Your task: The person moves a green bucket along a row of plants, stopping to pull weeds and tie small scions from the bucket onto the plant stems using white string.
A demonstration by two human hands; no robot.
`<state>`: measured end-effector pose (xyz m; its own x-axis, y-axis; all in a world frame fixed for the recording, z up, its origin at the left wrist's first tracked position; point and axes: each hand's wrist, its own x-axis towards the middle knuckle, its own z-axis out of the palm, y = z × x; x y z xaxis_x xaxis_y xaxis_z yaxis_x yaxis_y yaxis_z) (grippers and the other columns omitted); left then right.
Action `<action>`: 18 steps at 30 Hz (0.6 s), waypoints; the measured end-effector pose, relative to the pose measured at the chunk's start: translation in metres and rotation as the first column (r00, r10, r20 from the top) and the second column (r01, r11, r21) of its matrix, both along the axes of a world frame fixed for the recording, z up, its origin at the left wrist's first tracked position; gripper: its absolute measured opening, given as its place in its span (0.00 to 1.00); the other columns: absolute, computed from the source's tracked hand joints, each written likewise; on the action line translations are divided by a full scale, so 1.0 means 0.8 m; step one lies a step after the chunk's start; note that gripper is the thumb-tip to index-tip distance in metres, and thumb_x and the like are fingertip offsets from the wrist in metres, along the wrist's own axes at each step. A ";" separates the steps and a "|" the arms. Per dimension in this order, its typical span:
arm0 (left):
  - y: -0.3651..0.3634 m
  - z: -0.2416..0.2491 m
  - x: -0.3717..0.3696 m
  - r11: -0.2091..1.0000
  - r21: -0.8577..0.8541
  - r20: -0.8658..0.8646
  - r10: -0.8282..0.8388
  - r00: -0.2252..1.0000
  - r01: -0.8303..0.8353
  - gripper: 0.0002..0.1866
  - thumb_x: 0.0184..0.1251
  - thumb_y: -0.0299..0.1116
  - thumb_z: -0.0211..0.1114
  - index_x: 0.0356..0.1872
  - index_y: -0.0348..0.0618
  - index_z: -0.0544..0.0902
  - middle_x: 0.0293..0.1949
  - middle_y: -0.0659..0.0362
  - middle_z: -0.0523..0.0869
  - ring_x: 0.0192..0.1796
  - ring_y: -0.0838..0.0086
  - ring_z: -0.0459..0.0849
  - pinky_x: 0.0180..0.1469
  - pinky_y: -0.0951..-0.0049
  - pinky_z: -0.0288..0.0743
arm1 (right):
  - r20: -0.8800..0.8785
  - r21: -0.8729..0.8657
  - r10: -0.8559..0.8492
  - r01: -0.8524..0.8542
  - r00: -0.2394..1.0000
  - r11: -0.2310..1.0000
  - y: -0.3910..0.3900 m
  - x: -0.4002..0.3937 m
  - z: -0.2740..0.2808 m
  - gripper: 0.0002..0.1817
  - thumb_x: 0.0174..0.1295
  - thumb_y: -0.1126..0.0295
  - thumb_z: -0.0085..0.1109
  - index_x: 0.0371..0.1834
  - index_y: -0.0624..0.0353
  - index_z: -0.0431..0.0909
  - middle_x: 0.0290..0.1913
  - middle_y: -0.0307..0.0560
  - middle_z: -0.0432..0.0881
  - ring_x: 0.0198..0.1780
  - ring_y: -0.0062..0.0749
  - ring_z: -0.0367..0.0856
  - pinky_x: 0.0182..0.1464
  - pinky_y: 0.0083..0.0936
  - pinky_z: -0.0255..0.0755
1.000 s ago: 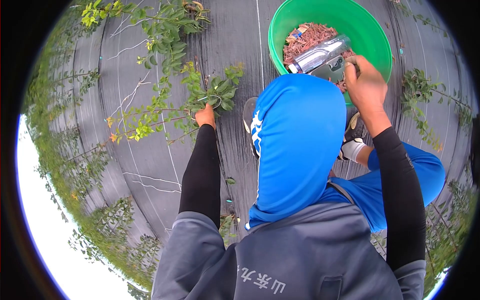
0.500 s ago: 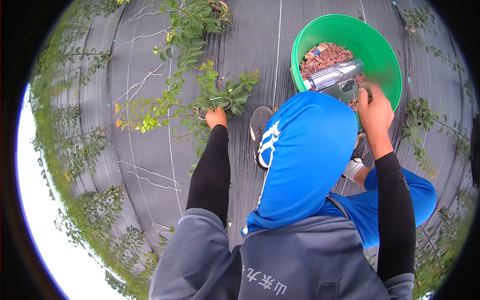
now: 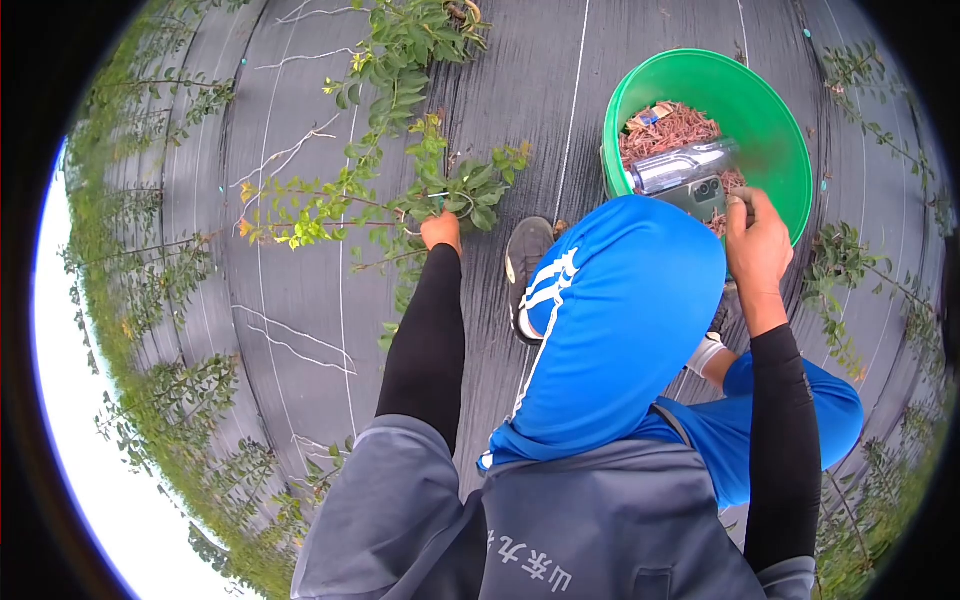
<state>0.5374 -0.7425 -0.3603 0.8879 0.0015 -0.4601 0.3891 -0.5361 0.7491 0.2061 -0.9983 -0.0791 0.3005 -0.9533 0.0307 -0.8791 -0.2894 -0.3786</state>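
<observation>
My left hand (image 3: 441, 232) is closed at the base of a leafy plant (image 3: 470, 190), its fingertips partly covered by leaves. It seems to hold the stems, beside a thin pale loop. My right hand (image 3: 758, 248) is over the near rim of a green bucket (image 3: 785, 130), fingers bent and thumb drawn close to them. What they pinch, if anything, cannot be made out. In the bucket lie many thin reddish-brown strips (image 3: 668, 128), a clear bottle (image 3: 685, 167) on its side and a dark phone (image 3: 702, 196) with its camera lenses up. My knee hides part of the phone.
Black ground sheet (image 3: 300, 200) with white lines covers the ground. More shrubs (image 3: 395, 75) stand ahead, and other plants (image 3: 845, 255) grow at the right. My shoe (image 3: 528, 265) is between the plant and the bucket. Pale bare twigs (image 3: 290, 155) lie at the left.
My right hand, blurred before, now shows sharply, its fingers drawn closer together at the bucket's rim. My left hand stays at the plant. The whole view has shifted slightly.
</observation>
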 end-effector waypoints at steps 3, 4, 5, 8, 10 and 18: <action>-0.006 0.032 -0.022 0.972 -0.203 -0.176 0.086 0.981 -0.122 0.16 0.58 0.42 0.63 0.28 0.40 0.71 0.18 0.59 0.71 0.19 0.71 0.70 0.21 0.69 0.60 | -0.013 -0.003 -0.003 0.003 1.000 1.000 0.001 0.002 0.002 0.09 0.58 0.62 0.52 0.37 0.48 0.80 0.29 0.42 0.82 0.32 0.36 0.81 0.36 0.33 0.72; -0.008 0.039 -0.027 0.971 -0.218 -0.205 0.049 0.978 -0.095 0.16 0.58 0.44 0.64 0.26 0.48 0.66 0.15 0.65 0.63 0.14 0.78 0.62 0.16 0.72 0.51 | -0.020 0.002 -0.006 0.006 1.000 1.000 0.001 0.003 0.002 0.09 0.58 0.62 0.52 0.37 0.48 0.80 0.29 0.42 0.82 0.32 0.36 0.81 0.36 0.33 0.72; -0.007 0.041 -0.029 0.963 -0.250 -0.217 0.045 0.975 -0.100 0.15 0.59 0.43 0.64 0.26 0.47 0.67 0.16 0.65 0.66 0.16 0.78 0.64 0.18 0.73 0.54 | -0.027 0.007 -0.009 0.009 1.000 1.000 0.000 0.002 0.002 0.09 0.58 0.62 0.52 0.37 0.48 0.80 0.29 0.42 0.82 0.32 0.36 0.81 0.36 0.33 0.72; -0.011 0.045 -0.036 0.927 -0.288 -0.265 0.164 0.950 -0.240 0.15 0.58 0.44 0.64 0.26 0.48 0.68 0.18 0.64 0.68 0.18 0.77 0.66 0.21 0.73 0.56 | -0.036 0.016 -0.011 0.011 0.999 1.000 0.001 0.002 0.003 0.09 0.58 0.62 0.52 0.37 0.48 0.80 0.29 0.42 0.82 0.32 0.36 0.82 0.37 0.33 0.72; -0.018 0.045 -0.038 0.905 -0.290 -0.268 0.235 0.934 -0.311 0.13 0.58 0.41 0.62 0.28 0.42 0.72 0.23 0.61 0.74 0.23 0.75 0.71 0.23 0.72 0.61 | -0.038 0.012 -0.008 0.008 0.999 1.000 0.001 0.002 0.002 0.09 0.58 0.62 0.52 0.37 0.48 0.80 0.30 0.42 0.82 0.32 0.36 0.82 0.37 0.33 0.72; -0.027 0.020 -0.034 0.871 -0.244 -0.259 0.365 0.894 -0.426 0.16 0.62 0.39 0.57 0.35 0.33 0.77 0.35 0.53 0.82 0.34 0.68 0.79 0.33 0.68 0.70 | -0.035 0.010 0.002 -0.002 0.999 1.000 0.000 0.000 0.001 0.10 0.58 0.61 0.52 0.38 0.48 0.80 0.30 0.42 0.83 0.33 0.36 0.82 0.37 0.33 0.72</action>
<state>0.5099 -0.7644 -0.3441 0.7303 0.1740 -0.6606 0.6790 -0.0790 0.7299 0.2064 -0.9984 -0.0785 0.3031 -0.9529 0.0105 -0.8915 -0.2874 -0.3501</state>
